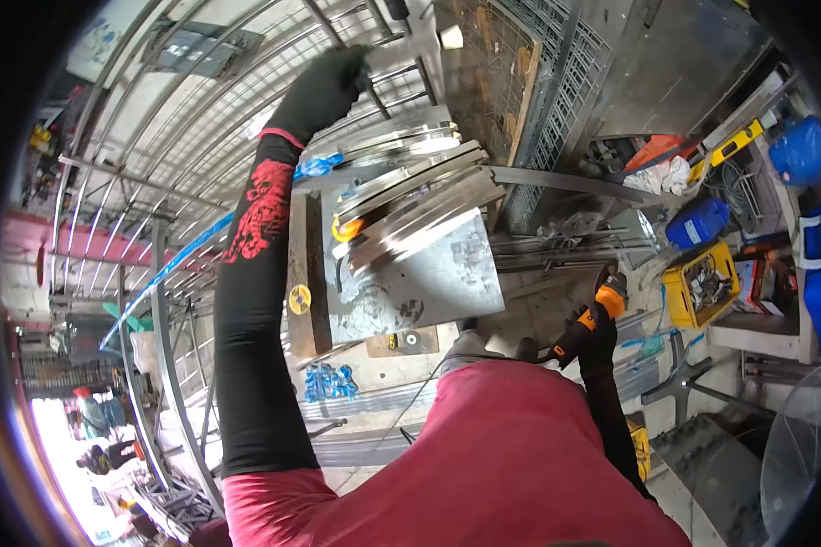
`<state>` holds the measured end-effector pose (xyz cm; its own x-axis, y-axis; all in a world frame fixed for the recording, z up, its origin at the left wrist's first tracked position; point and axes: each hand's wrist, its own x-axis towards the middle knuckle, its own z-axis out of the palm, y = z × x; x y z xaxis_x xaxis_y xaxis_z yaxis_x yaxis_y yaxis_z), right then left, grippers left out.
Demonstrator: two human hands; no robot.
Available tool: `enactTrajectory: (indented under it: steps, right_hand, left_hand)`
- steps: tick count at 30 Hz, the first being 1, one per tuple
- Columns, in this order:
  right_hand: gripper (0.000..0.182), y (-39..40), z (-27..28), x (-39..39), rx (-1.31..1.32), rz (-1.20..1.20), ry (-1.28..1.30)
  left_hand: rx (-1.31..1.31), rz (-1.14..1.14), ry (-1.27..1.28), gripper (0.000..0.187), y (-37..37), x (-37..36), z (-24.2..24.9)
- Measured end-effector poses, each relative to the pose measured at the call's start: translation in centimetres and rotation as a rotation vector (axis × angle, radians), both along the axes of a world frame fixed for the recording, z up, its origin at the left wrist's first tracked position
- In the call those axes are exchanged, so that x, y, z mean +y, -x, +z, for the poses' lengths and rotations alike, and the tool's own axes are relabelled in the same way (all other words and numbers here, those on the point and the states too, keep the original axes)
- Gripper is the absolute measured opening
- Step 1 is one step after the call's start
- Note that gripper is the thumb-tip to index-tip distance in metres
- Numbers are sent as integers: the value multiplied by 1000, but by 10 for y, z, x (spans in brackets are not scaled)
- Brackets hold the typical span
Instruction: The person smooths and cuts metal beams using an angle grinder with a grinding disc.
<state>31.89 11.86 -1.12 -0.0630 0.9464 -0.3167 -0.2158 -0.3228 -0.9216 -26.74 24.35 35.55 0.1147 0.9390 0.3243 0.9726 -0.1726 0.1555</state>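
My left hand (pixel 328 89), in a black glove, is stretched far forward beside the metal bars. Its fingers are curled round the end of a flat metal piece (pixel 405 56), which is blurred. Near my right side, my gloved right hand (pixel 596 345) grips an orange and black angle grinder (pixel 600 312), held low by my body. Between the hands, several metal bars (pixel 420 205) lie stacked on a grey metal plate (pixel 429 283). An orange tape measure (pixel 347 229) sits at the left end of the bars.
Tubular metal railings (pixel 155 173) stand at the left. A yellow crate (pixel 700 284) with metal parts is at the right, near a blue container (pixel 698 223). Blue plastic wrap (pixel 330 383) lies below the plate. A mesh panel (pixel 556 118) leans at the back.
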Motion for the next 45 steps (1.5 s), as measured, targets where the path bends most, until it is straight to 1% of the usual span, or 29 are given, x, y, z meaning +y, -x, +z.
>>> enactTrajectory:
  steps: [2,3,4,6,8,9,11,13,14,15,16,17,18,19,20,22,23,26,27,28,30,32,34,36,37,40,41,44,45]
  right_hand:
    - [40,13,23,-5,213,-194,261]
    - [39,20,39,-10,209,-229,289]
    - [39,23,45,-13,194,-252,291]
    - [38,30,51,-23,177,-307,324]
    - [40,33,58,-34,141,-353,326]
    - [41,32,61,-39,121,-381,338]
    - [41,30,65,-47,100,-424,361]
    - [41,27,61,-54,78,-456,372]
    - [41,29,63,-56,68,-475,375]
    - [41,30,65,-57,61,-485,383]
    - [41,30,65,-58,52,-495,392]
    - [40,29,66,-59,58,-497,390]
    - [40,30,66,-59,65,-501,388]
    - [40,30,66,-58,63,-503,388]
    - [40,32,68,-57,65,-510,391]
    - [40,35,73,-53,73,-516,394]
    - [41,37,76,-51,61,-517,403]
    - [43,36,69,-48,72,-491,388]
    - [46,35,65,-49,69,-480,383]
    - [47,34,64,-51,93,-461,347]
    - [47,36,71,-47,110,-440,337]
    - [46,38,77,-43,113,-446,339]
    - [46,36,71,-37,132,-439,321]
    - [46,27,58,-37,178,-411,306]
    - [46,24,52,-34,185,-405,301]
    - [49,16,50,-28,178,-344,307]
    - [46,13,52,-28,160,-314,289]
    - [37,-4,28,-20,99,-165,193]
    - [37,-11,23,-18,54,-119,176]
  left_hand:
    - [109,-23,70,47,27,37,-53]
    - [143,-21,155,48,33,49,-69]
    - [177,-18,242,49,40,61,-86]
    - [128,-16,416,50,65,93,-126]
    - [247,84,547,56,86,124,-171]
    - [238,66,553,56,92,135,-189]
    - [239,125,583,55,104,150,-225]
    - [194,56,582,51,126,166,-267]
    - [157,2,570,48,126,169,-274]
    - [205,57,624,47,121,173,-282]
    - [200,46,634,47,118,174,-288]
    - [196,-19,728,50,119,175,-297]
    - [193,-86,819,54,121,179,-303]
    - [357,-159,822,52,121,183,-310]
    - [361,-167,824,52,118,182,-308]
    - [-92,103,849,52,111,164,-292]
    - [-84,104,848,52,106,157,-283]
    - [232,325,613,56,62,131,-259]
    - [193,365,496,57,36,118,-241]
    - [79,334,241,54,24,103,-249]
    - [-109,216,79,51,-26,55,-238]
    - [-148,219,123,52,-86,-8,-236]
    - [61,241,6,56,-129,-60,-259]
    - [32,307,-28,59,-145,-87,-282]
    - [3,357,-9,62,-144,-91,-293]
    - [-12,370,1,65,-147,-94,-295]
    - [95,375,27,68,-151,-94,-294]
    - [125,402,18,68,-152,-99,-307]
    - [151,414,-76,66,-151,-105,-317]
